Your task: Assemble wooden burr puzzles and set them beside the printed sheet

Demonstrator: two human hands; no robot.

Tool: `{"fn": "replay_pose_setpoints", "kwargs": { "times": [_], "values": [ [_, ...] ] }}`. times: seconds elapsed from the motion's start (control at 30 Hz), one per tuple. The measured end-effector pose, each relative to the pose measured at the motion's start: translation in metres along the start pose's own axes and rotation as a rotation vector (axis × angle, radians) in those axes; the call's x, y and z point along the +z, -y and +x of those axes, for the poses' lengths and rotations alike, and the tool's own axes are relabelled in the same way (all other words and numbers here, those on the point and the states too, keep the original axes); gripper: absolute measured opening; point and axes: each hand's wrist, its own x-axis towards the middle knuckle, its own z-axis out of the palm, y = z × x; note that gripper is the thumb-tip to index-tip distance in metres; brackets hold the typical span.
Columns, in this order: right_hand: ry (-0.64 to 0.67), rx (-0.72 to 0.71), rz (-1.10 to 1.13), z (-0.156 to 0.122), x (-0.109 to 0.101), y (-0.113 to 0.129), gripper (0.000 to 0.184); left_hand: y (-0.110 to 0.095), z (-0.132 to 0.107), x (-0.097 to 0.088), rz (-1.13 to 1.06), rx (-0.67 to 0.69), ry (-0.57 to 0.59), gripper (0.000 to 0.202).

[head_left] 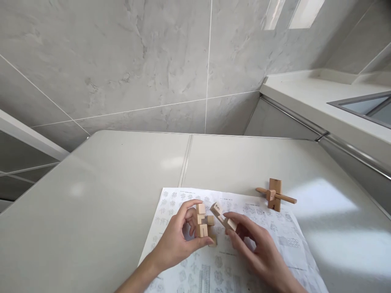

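1. Head view: grey marbled wall tiles [122, 61] with pale joint lines fill the upper part; to the right is a white ledge [299, 87] with a metal rail [290, 114] beneath it.
2. Below the wall spreads a pale, glossy desk [91, 211], crossed by a narrow seam [185, 158], with bright reflections toward the right.
3. On the desk, in the near middle, lies a large white sheet [168, 244] printed with rows of small drawings and lines of text too small to read.
4. Above the sheet, the left hand [174, 236] has a curved grip on a cluster of light wooden blocks [200, 219], fingers around its upper end and thumb along its lower end.
5. Just beside it, the right hand [256, 240] pinches the lower end of a notched wooden piece [224, 219], a narrow grip of thumb and fingers. This piece is tilted, its dark-marked upper end toward the cluster; whether they touch, I cannot tell.
6. Farther right, near the sheet's upper right corner, sits a browner wooden cross-shaped assembly [275, 188]: a flat plank, a small block and a slim rod across.
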Motion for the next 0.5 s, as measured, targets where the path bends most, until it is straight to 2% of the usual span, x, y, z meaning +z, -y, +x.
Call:
{"fn": "replay_pose_setpoints", "kwargs": {
  "times": [0.1, 0.27, 0.5],
  "values": [
    [0.064, 0.089, 0.172, 0.001, -0.001, 0.003, 0.034, -0.001, -0.001, 0.003, 0.002, 0.001, 0.005, 0.076],
    [0.23, 0.193, 0.367, 0.001, 0.001, 0.011, 0.038, 0.0, 0.0, 0.01, -0.076, 0.0, 0.104, 0.073],
    [0.255, 0.242, 0.413, 0.001, 0.003, 0.014, 0.038, 0.002, -0.003, 0.015, -0.096, -0.03, 0.164, 0.073]
  ]
}}
